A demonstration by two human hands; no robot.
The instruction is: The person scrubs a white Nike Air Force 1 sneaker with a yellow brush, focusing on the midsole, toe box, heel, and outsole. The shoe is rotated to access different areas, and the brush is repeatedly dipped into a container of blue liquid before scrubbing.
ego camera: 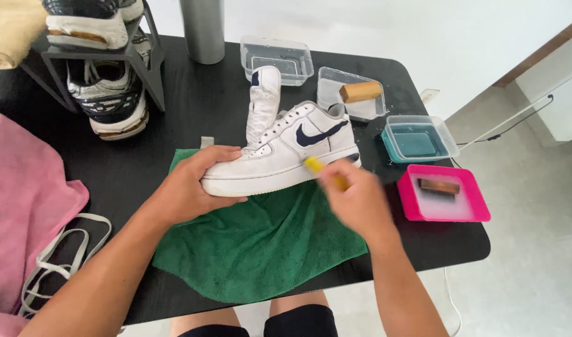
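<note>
Left hand (189,187) clamps the toe end of a white sneaker (286,153) with a dark side mark, thumb under the sole edge, fingers over the toe. Sneaker sits sideways on a green cloth (261,249) spread on the black bench (192,106), sole facing the person. A second white shoe (263,100) stands just behind it, touching. Right hand (357,200) is blurred, grip closed on a yellow brush (323,171) whose tip meets the sneaker's midsole near the heel.

Right of the sneaker: teal tub (420,140), pink tray (445,193) with a small brown block in it, clear tub (354,93) holding a wooden-backed brush (361,92). Another clear tub (278,59) sits further back beside a grey cylinder (203,31). Back left, a black shoe rack (142,62) holds worn sneakers. Pink towel (24,200) lies at the left edge, with white laces (61,253) looped beside it.
</note>
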